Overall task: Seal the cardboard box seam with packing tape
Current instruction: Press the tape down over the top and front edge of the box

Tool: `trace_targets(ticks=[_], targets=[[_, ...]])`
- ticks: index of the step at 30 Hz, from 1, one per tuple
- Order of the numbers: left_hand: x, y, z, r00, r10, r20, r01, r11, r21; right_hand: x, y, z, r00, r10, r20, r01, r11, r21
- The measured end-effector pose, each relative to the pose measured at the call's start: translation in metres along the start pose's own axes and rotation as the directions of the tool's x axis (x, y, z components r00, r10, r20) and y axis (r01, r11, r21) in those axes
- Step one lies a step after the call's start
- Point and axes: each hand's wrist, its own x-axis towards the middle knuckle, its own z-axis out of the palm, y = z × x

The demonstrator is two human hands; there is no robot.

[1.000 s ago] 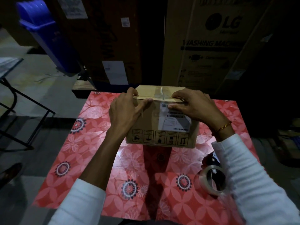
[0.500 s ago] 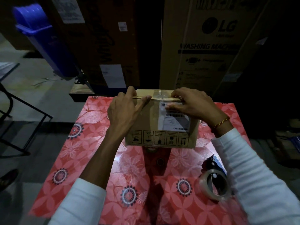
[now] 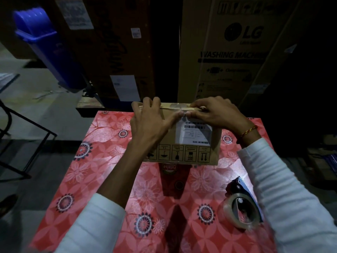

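Tape point(image 3: 179, 106) is already being pressed over the box point(image 3: 184, 139) edge by both hands' flat, released grips point(image 3: 151, 123) point(image 3: 213, 114); smoothing is remaining.

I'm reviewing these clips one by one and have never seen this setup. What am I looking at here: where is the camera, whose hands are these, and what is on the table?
There is no machine: a person wears one wide-angle camera on the head, looking down at their own hands. The left hand and right hand both rest on a small cardboard box, thumbs pressing a strip of clear tape down over its top front edge. Neither hand holds a tool. The box stands on a table with a red flowered cover. The tape dispenser lies on the table nearer the person, by the right sleeve. Behind stand large cartons, one marked as a washing machine.
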Motion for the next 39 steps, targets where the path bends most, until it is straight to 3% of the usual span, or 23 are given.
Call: trace_targets(ticks=[6,15,27,34,37,39], targets=[[0.013,-0.019,-0.011,0.982,0.112,0.152,-0.109,0.994,-0.029,0.002,0.0,-0.003,1.0,-0.004,0.024,0.004,1.0,0.018],[0.025,-0.024,-0.013,0.969,0.157,0.189,-0.15,0.987,-0.049,0.007,-0.01,0.016,0.988,-0.033,-0.154,0.006,0.985,-0.172],[0.02,-0.01,-0.008,0.985,0.066,0.161,-0.076,0.995,0.058,0.019,0.008,0.003,0.995,-0.085,0.05,0.091,0.988,-0.124],[0.027,-0.014,-0.017,0.956,0.069,0.286,-0.072,0.997,0.0,0.02,0.016,-0.001,0.983,-0.133,0.125,0.137,0.99,-0.025],[0.027,-0.016,-0.018,0.948,0.086,0.307,-0.091,0.996,0.0,0.019,0.015,0.001,0.985,-0.141,0.098,0.145,0.989,-0.031],[0.024,-0.015,-0.015,0.961,0.079,0.265,-0.078,0.997,-0.012,0.018,0.015,0.007,0.992,-0.129,0.007,0.13,0.988,-0.08]])
